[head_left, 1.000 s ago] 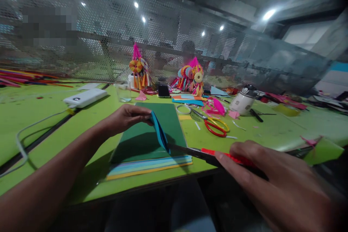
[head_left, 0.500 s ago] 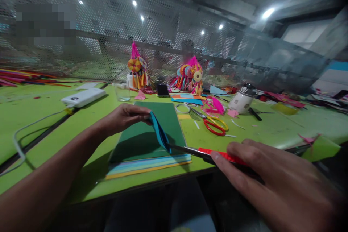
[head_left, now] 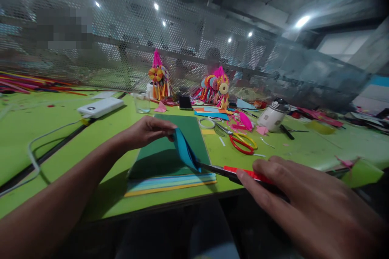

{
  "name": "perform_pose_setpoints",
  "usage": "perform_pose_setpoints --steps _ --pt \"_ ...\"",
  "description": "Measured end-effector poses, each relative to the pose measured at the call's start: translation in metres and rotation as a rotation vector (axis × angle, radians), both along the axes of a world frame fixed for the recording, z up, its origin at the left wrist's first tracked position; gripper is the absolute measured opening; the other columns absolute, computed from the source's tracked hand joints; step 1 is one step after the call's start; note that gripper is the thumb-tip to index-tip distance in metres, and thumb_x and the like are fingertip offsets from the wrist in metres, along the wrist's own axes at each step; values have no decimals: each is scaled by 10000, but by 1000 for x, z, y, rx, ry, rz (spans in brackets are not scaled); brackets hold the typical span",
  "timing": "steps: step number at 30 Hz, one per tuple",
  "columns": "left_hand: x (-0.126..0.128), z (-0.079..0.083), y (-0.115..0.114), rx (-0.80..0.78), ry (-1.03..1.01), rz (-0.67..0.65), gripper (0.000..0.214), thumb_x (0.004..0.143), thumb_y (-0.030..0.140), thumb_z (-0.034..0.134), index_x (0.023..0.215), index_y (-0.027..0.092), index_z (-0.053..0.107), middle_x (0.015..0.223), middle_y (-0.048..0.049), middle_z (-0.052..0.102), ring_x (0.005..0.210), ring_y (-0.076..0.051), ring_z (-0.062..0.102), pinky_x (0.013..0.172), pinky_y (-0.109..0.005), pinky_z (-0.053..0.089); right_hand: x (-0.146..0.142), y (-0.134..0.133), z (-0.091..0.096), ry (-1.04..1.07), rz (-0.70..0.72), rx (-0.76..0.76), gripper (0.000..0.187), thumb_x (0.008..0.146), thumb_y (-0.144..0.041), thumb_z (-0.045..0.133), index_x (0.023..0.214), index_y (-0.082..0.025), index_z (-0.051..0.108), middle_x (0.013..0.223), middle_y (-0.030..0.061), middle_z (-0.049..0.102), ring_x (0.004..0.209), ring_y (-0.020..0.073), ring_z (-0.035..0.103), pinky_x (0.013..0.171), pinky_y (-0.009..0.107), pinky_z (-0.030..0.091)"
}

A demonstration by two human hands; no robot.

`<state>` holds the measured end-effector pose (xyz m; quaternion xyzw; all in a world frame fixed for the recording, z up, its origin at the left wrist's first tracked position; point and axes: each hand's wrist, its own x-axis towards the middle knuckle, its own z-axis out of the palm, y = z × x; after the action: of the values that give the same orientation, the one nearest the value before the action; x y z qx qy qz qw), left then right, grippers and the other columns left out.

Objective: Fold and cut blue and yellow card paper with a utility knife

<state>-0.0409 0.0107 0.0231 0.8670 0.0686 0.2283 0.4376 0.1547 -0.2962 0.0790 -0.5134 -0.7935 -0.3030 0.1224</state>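
Note:
My left hand (head_left: pixel 146 131) pinches the top of a folded blue paper piece (head_left: pixel 184 150), held upright above a stack of coloured paper sheets (head_left: pixel 170 158) with a dark green sheet on top. My right hand (head_left: pixel 304 206) grips red-handled scissors (head_left: pixel 243 173) whose dark blades reach left and meet the lower edge of the blue paper. Both hands are over the near edge of the green table (head_left: pixel 60 145).
A second pair of red and yellow scissors (head_left: pixel 243 143) lies right of the stack. Behind stand a white glue pot (head_left: pixel 273 116), a glass (head_left: pixel 142 102), a phone (head_left: pixel 184 102), a white power bank (head_left: pixel 100 107) with cable, and two colourful paper ornaments (head_left: pixel 214 88) before a mesh screen.
The hands, paper and scissors keep almost the same pose; the view has shifted slightly, moving everything a little right and down in the picture.

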Motion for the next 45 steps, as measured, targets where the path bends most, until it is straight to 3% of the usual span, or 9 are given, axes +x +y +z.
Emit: perform_pose_setpoints --steps 4,9,12,16,23,30,35,39,45 --pt "1 -1 0 -13 -13 1 229 822 359 661 949 194 755 823 -59 750 753 -164 692 748 -270 554 -3 4 2 -10 14 -21 251 920 -116 461 1021 -205 673 879 44 705 796 188 654 752 299 529" --pt "1 -5 1 -25 -63 96 215 756 334 708 938 231 759 732 7 727 563 -98 599 578 -191 511 -9 9 9 -83 43 -50 298 921 -64 388 991 -120 672 812 90 668 743 195 604 663 310 492" --pt "0 -3 -1 31 -64 172 237 759 336 696 957 221 757 709 12 713 540 -89 555 544 -176 477 -5 16 7 -26 -1 -150 274 922 -72 405 1002 -113 664 827 96 628 730 187 573 632 304 455" --pt "1 -1 -2 123 -25 243 257 795 357 645 967 199 752 822 -11 738 664 -136 611 664 -223 508 17 40 -2 121 -58 -397 278 908 -91 474 1115 -175 638 895 72 601 731 161 557 630 278 434" --pt "22 -20 6 393 214 366 286 843 278 522 983 168 746 931 -45 746 790 -202 655 745 -273 482 67 99 -39 349 72 -653 283 934 -192 537 1200 -214 629 993 62 671 909 176 615 821 313 469" --pt "42 -50 15 632 525 454 316 838 240 458 962 206 746 936 -60 740 788 -207 648 676 -270 436 103 136 -88 557 192 -769 307 918 -332 576 1202 -240 646 1061 59 686 949 187 624 836 299 469" --pt "43 -56 16 758 521 440 324 861 244 432 923 171 741 879 -101 705 820 -221 628 703 -293 429 109 135 -99 617 221 -752 327 922 -319 568 1237 -248 624 1095 64 673 992 198 611 867 320 467" --pt "43 -61 9 756 453 452 323 889 228 415 972 140 715 925 -123 666 865 -226 608 755 -309 433 106 127 -97 621 219 -733 305 926 -311 558 1216 -255 637 1077 63 678 991 202 611 880 330 465" --pt "56 -63 -10 749 399 444 281 886 177 424 895 121 700 895 -124 640 812 -209 592 759 -311 434 114 117 -93 654 215 -765 280 905 -301 596 1171 -230 649 1043 66 669 980 203 606 878 344 470"
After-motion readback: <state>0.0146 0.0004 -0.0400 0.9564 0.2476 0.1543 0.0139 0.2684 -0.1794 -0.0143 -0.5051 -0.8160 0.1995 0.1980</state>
